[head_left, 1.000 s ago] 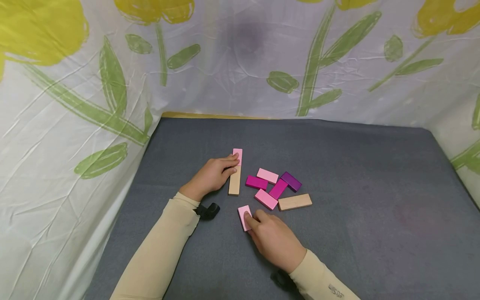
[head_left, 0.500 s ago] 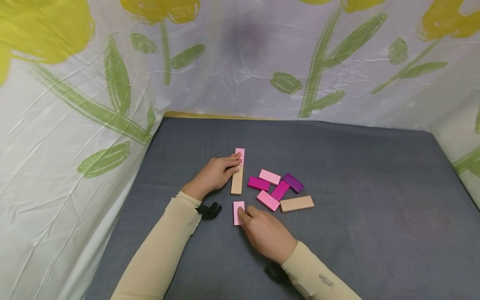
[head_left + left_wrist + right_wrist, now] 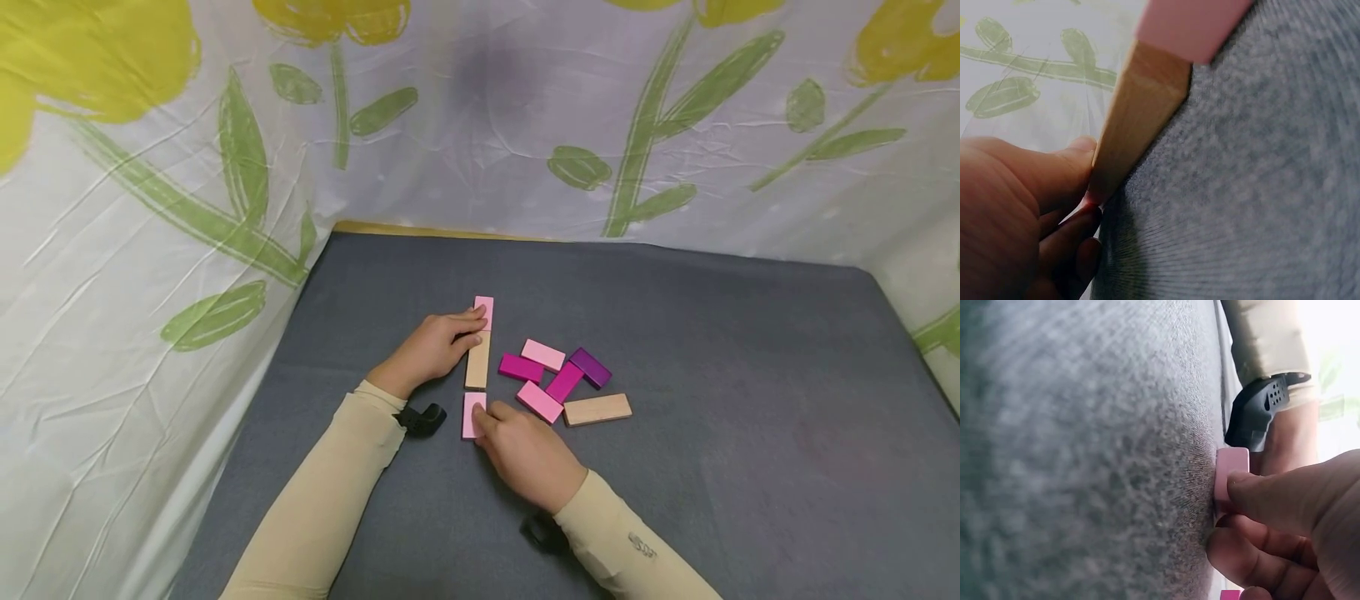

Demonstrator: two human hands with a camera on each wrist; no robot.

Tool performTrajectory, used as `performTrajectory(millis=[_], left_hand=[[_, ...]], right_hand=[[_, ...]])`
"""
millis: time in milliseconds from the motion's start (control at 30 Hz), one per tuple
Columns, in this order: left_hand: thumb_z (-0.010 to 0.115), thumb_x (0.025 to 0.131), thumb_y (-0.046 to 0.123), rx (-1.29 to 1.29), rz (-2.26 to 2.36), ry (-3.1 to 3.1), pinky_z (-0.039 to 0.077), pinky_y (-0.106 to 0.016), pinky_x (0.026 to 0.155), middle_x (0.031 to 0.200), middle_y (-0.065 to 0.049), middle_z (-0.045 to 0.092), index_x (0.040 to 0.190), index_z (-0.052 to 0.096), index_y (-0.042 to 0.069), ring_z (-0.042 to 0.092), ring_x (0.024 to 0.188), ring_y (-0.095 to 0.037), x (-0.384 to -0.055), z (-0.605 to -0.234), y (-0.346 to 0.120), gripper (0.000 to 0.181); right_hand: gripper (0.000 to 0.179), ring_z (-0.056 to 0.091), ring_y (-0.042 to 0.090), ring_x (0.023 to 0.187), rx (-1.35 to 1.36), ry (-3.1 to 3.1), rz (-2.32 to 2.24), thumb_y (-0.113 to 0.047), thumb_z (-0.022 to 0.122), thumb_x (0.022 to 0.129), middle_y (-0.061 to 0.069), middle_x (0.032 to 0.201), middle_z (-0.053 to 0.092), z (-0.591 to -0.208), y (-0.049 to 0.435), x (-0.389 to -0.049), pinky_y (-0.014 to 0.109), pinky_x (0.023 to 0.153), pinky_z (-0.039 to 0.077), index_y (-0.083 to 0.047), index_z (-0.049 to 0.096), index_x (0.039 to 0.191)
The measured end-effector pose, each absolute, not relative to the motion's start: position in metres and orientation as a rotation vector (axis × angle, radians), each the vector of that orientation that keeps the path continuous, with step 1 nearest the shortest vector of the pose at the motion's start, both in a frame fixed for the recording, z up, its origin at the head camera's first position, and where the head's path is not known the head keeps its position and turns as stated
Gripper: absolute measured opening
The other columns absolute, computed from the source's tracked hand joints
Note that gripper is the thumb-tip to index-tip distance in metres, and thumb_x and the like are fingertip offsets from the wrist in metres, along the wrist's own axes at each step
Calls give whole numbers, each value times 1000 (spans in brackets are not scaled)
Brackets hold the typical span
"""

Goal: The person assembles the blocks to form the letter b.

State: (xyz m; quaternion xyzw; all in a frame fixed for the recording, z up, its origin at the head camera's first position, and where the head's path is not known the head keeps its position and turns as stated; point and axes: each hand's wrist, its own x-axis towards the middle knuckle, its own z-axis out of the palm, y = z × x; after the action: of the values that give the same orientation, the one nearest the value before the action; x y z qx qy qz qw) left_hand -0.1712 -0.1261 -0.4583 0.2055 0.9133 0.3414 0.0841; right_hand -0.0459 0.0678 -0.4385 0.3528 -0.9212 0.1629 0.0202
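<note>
In the head view, a pale wooden block (image 3: 477,362) lies lengthwise on the grey cloth, with a pink block (image 3: 486,303) at its far end. Over that pink block reach the fairly straight fingers of my left hand (image 3: 429,350), and its thumb touches the wooden block's side. My right hand (image 3: 534,454) pinches another pink block (image 3: 471,421) at the near end of the wooden one. The left wrist view has this pink block (image 3: 1191,28) meeting the wooden block (image 3: 1138,106) or nearly so. Thumb and fingers grip the pink block (image 3: 1230,475) in the right wrist view.
Right of the row lies a loose cluster: pink blocks (image 3: 539,402), magenta blocks (image 3: 521,367), a purple block (image 3: 591,367) and a wooden block (image 3: 597,409). A flower-printed white curtain (image 3: 450,167) borders the grey-covered table (image 3: 735,400).
My right hand has turned its pink block into line with the wooden block and slid it left and forward to the near end. The left hand stays in place on the row.
</note>
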Motion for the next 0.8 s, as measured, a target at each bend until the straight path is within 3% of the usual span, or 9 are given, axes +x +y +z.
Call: performTrajectory(millis=[800], left_hand=[[60, 109, 23, 601, 962, 2729, 35, -45, 123, 161, -3, 50, 149, 62, 11, 45, 150, -23, -172, -457, -126, 42]], right_hand=[[33, 66, 17, 76, 1081, -2876, 555, -12, 80, 94, 8, 97, 71, -440, 68, -54, 32, 73, 61, -1, 75, 125]])
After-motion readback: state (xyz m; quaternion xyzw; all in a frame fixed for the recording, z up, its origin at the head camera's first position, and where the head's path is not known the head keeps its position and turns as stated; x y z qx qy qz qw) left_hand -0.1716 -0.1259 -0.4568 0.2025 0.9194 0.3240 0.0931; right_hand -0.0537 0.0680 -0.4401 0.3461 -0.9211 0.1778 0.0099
